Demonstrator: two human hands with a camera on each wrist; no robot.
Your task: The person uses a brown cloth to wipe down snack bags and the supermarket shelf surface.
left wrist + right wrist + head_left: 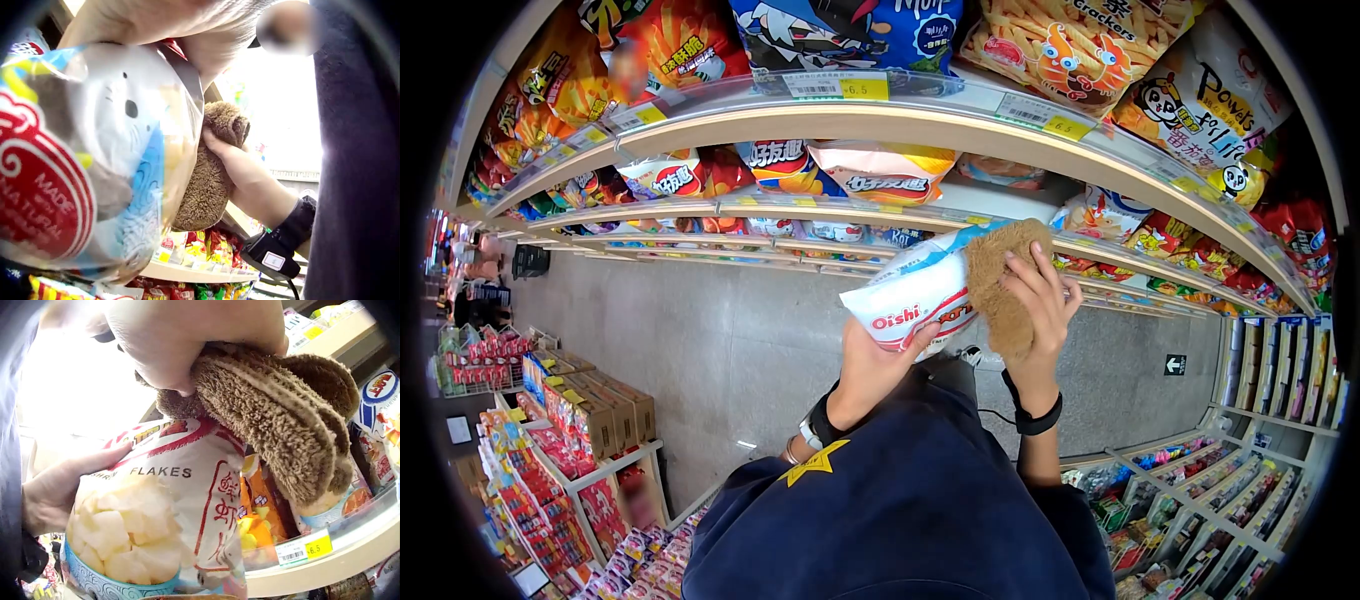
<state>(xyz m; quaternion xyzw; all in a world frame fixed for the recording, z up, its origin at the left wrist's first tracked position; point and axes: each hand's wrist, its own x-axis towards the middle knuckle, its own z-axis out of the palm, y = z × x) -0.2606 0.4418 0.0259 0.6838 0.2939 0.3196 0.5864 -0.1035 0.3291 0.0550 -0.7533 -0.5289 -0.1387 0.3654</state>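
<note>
In the head view my left hand (870, 368) grips a white Oishi bag of shrimp flakes (910, 300) by its lower left part, thumb across the front. A folded brown fluffy cloth (998, 285) is held in my right hand (1040, 312) against the bag's right end. The right wrist view shows the cloth (269, 425) in several layers, pinched under the thumb, and overlapping the top of the bag (144, 519). From the left wrist, the bag's other face (137, 156) carries a cartoon animal and a red emblem, with the cloth (203, 187) just behind it.
Curved shelves (900, 125) of snack bags with price tags (840, 85) stand right in front of me. Cartons (595, 400) and packaged goods are at the left, and more racks (1190, 500) at the lower right. Grey floor (700, 340) lies below.
</note>
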